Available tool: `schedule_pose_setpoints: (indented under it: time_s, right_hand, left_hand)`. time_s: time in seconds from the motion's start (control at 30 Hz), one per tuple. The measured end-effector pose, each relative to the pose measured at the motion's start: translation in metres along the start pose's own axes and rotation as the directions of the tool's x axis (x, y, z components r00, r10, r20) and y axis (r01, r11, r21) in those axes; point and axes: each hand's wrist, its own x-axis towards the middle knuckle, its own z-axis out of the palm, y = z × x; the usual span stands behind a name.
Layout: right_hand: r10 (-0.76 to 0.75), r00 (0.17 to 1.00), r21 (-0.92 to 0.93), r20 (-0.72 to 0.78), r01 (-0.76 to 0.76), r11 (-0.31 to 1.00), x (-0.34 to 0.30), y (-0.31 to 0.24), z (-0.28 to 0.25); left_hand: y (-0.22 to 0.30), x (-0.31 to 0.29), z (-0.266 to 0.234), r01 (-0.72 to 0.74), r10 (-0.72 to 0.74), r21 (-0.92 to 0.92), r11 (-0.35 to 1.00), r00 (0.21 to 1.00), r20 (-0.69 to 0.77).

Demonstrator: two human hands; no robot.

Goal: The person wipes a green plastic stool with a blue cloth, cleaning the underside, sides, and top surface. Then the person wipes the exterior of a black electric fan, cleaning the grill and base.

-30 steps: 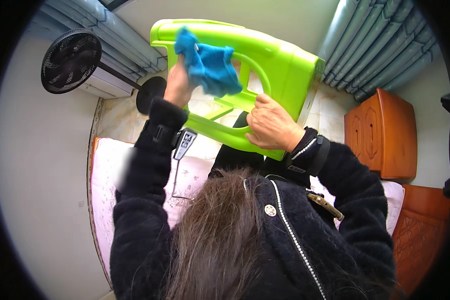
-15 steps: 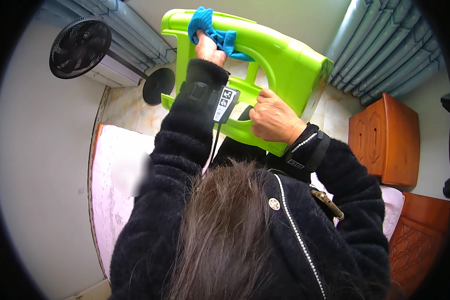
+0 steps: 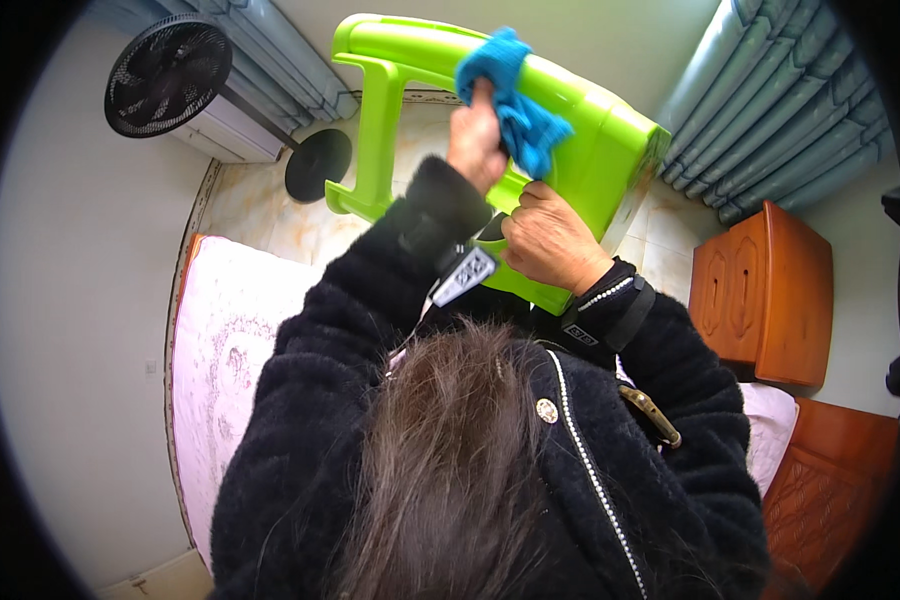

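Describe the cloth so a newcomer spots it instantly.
Find the bright green plastic stool at upper centre. Against its upper side, the left grip holds the cloth. It's crumpled and vivid blue, unlike the smooth green plastic and paler, hanging curtains.

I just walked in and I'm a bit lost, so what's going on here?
A person has a green plastic stool tipped on its side in front of them. Their left hand holds a bunched blue cloth at the stool's far side, while their right hand grips its near part. A black fan stands off to the left, and a wooden cabinet to the right.
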Motion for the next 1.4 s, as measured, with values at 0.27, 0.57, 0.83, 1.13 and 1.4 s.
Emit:
schedule_pose_setpoints:
  time_s: [0.27, 0.57, 0.83, 1.13, 1.4]
  right_hand:
    - [0.020, 1.000, 0.035, -0.003, -0.020, 0.999, -0.001, -0.008, -0.008]
    - [0.035, 0.999, 0.121, -0.028, -0.032, 0.992, 0.017, 0.001, -0.002]
    - [0.039, 0.999, 0.123, 0.007, -0.040, 0.992, 0.021, 0.009, -0.007]
    - [0.009, 0.999, 0.136, -0.052, -0.002, 0.991, 0.006, 0.005, -0.012]
    - [0.030, 0.998, 0.141, -0.057, -0.022, 0.990, 0.003, 0.002, -0.013]
  left_hand:
    - [0.038, 0.075, -0.040, -0.162, 0.106, -0.363, 0.918, 0.980, -0.171]
    - [-0.010, 0.002, 0.001, 0.054, -0.045, -0.125, 0.991, 0.996, 0.074]
    - [0.071, -0.006, -0.081, -0.631, 0.056, 0.775, -0.019, 0.773, 0.631]
    - [0.124, 0.038, -0.100, -0.407, 0.009, 0.128, -0.904, 0.282, 0.959]
    - [0.078, -0.010, -0.169, -0.563, -0.017, 0.259, -0.785, 0.437, 0.899]
